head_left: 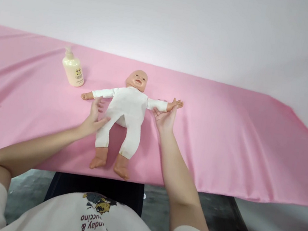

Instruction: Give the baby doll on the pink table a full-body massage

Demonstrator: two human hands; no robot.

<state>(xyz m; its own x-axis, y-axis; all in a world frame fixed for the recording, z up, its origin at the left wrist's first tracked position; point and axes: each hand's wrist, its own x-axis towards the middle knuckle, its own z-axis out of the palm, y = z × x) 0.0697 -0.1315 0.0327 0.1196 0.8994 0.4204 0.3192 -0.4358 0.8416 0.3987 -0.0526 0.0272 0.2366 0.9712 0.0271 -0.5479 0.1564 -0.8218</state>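
Note:
A baby doll [129,105] in a white cloth suit lies face up with its arms spread and its feet toward me. My left hand [93,117] is beside the doll's hip on the left, fingers apart, its thumb at the top of the doll's leg. On the other side, my right hand [165,120] is palm up at the doll's outstretched arm [157,104]. Its fingers go under the sleeve and its thumb rests against the doll's small hand; the fingertips are partly hidden by the arm.
A cream-coloured pump bottle [73,70] stands at the back left, beyond the doll's other hand. Pink cloth [226,143] covers the table, with wrinkles toward the right. A white wall [170,19] rises behind it. The table's front edge is just below the doll's feet.

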